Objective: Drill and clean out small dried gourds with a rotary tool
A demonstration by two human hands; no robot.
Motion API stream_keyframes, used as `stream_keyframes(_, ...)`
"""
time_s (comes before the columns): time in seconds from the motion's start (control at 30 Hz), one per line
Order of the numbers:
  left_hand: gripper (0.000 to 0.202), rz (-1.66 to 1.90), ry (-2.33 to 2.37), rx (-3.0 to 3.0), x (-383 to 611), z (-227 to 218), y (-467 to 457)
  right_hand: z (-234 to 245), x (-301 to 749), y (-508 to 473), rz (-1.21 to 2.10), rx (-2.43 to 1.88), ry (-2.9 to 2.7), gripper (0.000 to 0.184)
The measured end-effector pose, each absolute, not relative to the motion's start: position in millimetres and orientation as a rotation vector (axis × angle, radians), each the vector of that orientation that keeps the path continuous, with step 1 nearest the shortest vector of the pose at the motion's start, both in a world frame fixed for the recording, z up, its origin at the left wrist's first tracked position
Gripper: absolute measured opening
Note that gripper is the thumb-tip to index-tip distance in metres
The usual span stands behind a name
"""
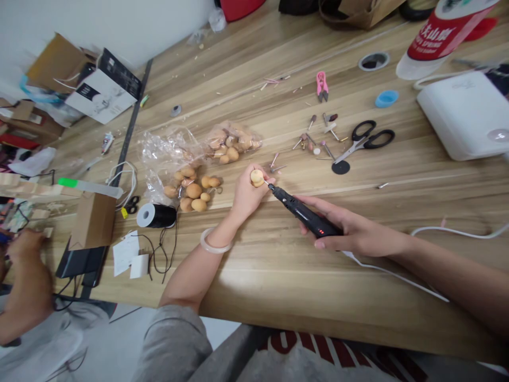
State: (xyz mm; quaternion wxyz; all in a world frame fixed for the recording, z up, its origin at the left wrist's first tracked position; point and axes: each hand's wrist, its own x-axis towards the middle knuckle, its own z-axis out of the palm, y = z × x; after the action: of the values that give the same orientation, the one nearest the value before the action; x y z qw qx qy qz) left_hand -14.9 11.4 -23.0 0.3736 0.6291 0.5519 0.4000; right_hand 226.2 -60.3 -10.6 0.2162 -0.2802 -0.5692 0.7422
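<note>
The left hand (pixel 247 193) is closed around a small pale gourd (pixel 256 177), its rounded end facing up above the curled fingers. The right hand (pixel 350 228) grips a slim black rotary tool (pixel 304 212), whose thin metal bit points at the gourd's right side; whether it touches cannot be told. Red lights glow on the tool's barrel, and a white cable (pixel 397 276) trails from its rear to the right. A smooth, milky bangle (pixel 217 250) circles the left wrist.

Just left of the left hand lie loose tan gourds (pixel 193 191), matte and round, a few with a smaller second lobe. Beyond them, a clear plastic bag (pixel 248 139) holds more gourds, and to its left spreads crinkled, shiny clear plastic (pixel 169 148). Nearer on the left, a black-wound spool (pixel 163 215) with a white end lies on its side, its thin cord looping across the wood-grained table (pixel 294 297). Left of it stands a plain brown cardboard box (pixel 93 217). Farther left, a white-and-black carton (pixel 107 87) has its flaps up, with something dark inside.

Beyond the right hand are metal-shanked grinding bits (pixel 313 121), black-handled scissors (pixel 360 142), pink-handled nippers (pixel 322 85) and a round blue cap (pixel 386 98). At far right stands a red-banded cup (pixel 431 42), contents hidden.
</note>
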Motion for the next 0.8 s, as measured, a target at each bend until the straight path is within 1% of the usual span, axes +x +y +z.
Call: stream_keyframes(0.8,0.022,1.048,1.417,1.701,-17.7,-28.9,12.6,-9.2,226.3,-60.4,2.093,-0.778,-1.593,0.088)
